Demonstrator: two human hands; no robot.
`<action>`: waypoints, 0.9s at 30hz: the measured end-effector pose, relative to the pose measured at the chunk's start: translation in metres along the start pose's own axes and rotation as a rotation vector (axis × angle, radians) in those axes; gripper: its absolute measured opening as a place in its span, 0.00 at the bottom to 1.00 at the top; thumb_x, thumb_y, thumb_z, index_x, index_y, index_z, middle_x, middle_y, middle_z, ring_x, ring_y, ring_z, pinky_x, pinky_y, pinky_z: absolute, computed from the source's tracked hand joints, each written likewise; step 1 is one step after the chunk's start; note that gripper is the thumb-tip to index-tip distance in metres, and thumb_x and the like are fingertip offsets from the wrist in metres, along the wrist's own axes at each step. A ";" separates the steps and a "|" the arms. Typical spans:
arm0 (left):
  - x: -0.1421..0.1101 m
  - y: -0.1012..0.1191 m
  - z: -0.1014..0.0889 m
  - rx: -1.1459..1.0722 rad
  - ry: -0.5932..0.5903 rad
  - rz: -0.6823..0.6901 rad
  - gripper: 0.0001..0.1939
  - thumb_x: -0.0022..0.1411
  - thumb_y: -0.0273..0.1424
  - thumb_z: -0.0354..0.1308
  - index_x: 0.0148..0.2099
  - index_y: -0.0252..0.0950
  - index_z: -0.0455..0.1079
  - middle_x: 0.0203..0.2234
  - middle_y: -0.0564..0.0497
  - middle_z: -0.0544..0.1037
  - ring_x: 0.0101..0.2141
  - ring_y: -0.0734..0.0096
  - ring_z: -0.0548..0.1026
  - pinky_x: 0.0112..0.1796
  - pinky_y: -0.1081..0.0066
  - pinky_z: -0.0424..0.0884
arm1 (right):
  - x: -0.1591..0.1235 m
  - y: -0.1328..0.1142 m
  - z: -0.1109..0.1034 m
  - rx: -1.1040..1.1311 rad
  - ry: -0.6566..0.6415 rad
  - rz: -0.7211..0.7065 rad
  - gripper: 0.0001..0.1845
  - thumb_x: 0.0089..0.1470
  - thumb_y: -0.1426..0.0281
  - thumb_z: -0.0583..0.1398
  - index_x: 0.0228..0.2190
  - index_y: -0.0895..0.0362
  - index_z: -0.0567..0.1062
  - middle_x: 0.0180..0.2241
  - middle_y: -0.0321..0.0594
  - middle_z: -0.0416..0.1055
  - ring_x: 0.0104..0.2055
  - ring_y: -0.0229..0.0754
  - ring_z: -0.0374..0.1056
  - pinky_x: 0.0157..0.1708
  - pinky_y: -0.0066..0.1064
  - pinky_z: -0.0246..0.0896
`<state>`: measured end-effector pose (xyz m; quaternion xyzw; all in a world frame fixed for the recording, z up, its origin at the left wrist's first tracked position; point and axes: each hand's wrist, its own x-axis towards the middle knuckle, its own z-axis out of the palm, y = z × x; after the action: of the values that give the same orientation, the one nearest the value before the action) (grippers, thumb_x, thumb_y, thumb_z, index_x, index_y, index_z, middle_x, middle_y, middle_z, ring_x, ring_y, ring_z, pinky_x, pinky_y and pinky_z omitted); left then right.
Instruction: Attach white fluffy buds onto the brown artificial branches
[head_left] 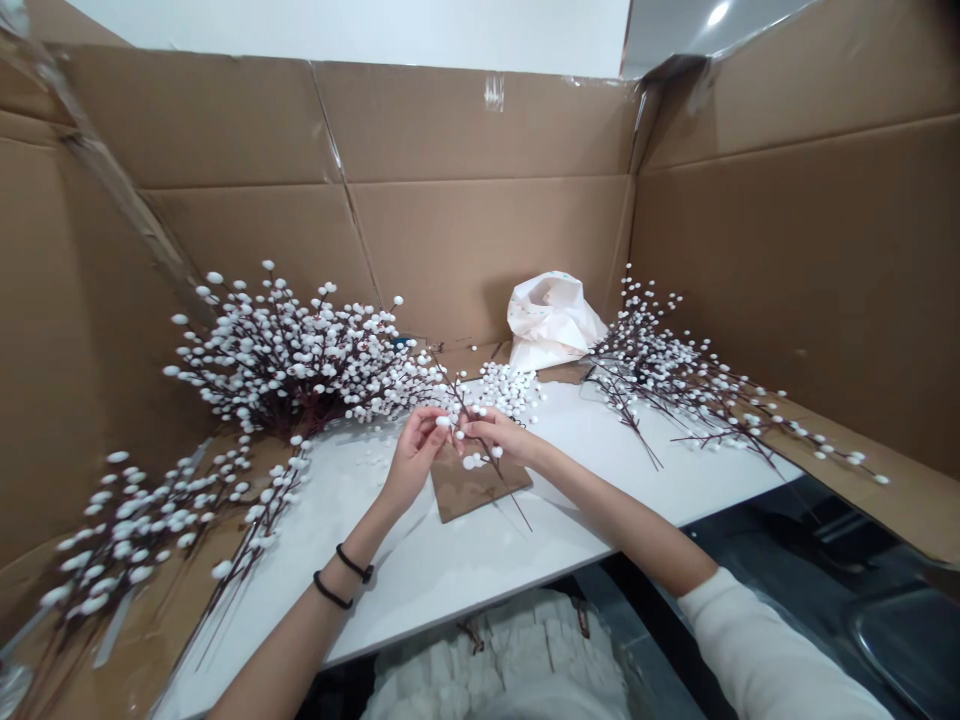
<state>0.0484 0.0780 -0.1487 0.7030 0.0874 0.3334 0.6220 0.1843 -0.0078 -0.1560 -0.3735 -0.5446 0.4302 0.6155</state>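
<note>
Both my hands are raised over the white tabletop [420, 570], holding a thin brown twig with white artificial pussy-willow buds [480, 450]. My left hand [414, 458] pinches a white bud near the twig's upper part, and two black wristbands [343, 576] circle that wrist. My right hand [495, 435] grips the twig between thumb and fingers. The twig's bare lower end points down to the right, above a small piece of brown cardboard [472, 490]. Loose white buds [502, 390] lie in a heap just beyond my hands.
A dense bunch of budded branches [285, 360] stands at the back left, with more branches [150, 520] lower left and others [675, 385] on the right. Behind them is a white plastic bag [551, 320]. Brown cardboard walls [480, 250] surround the tabletop.
</note>
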 end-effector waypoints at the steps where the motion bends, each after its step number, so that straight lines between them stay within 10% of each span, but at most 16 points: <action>1: 0.000 0.000 0.000 -0.002 -0.003 0.004 0.18 0.53 0.44 0.58 0.40 0.38 0.60 0.24 0.56 0.72 0.24 0.76 0.72 0.30 0.76 0.68 | 0.000 -0.001 0.000 0.010 -0.001 0.012 0.10 0.47 0.65 0.57 0.24 0.60 0.66 0.22 0.36 0.69 0.24 0.33 0.62 0.21 0.23 0.50; 27: 0.000 -0.001 -0.006 0.057 -0.111 0.074 0.16 0.56 0.42 0.56 0.38 0.36 0.59 0.22 0.55 0.72 0.23 0.78 0.70 0.24 0.80 0.62 | -0.002 0.002 0.002 0.002 0.001 0.032 0.09 0.47 0.66 0.57 0.22 0.59 0.66 0.23 0.36 0.69 0.22 0.32 0.60 0.19 0.23 0.47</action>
<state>0.0455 0.0832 -0.1499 0.7406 0.0359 0.3141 0.5929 0.1822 -0.0088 -0.1581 -0.3816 -0.5380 0.4404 0.6092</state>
